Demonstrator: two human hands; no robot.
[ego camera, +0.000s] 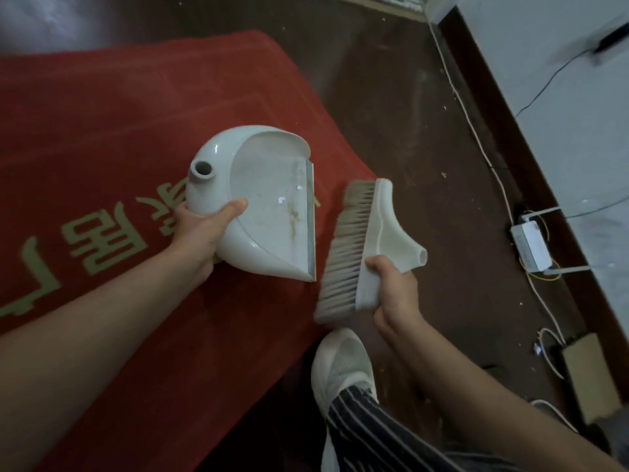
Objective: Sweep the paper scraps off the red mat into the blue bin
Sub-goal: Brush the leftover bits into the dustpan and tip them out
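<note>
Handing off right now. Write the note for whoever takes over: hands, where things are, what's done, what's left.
Hands: the left hand grips the dustpan, held over the red mat. The right hand grips the brush at the mat's edge, bristles facing the dustpan's lip.
Done: two white scraps lie in the dustpan; none show on the mat in view.
Left: the blue bin is out of view. Find it, tip the dustpan in, check the rest of the mat.

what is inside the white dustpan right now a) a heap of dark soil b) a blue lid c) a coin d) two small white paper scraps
d: two small white paper scraps lie on the stained inner floor of the dustpan that the left hand grips.
</note>
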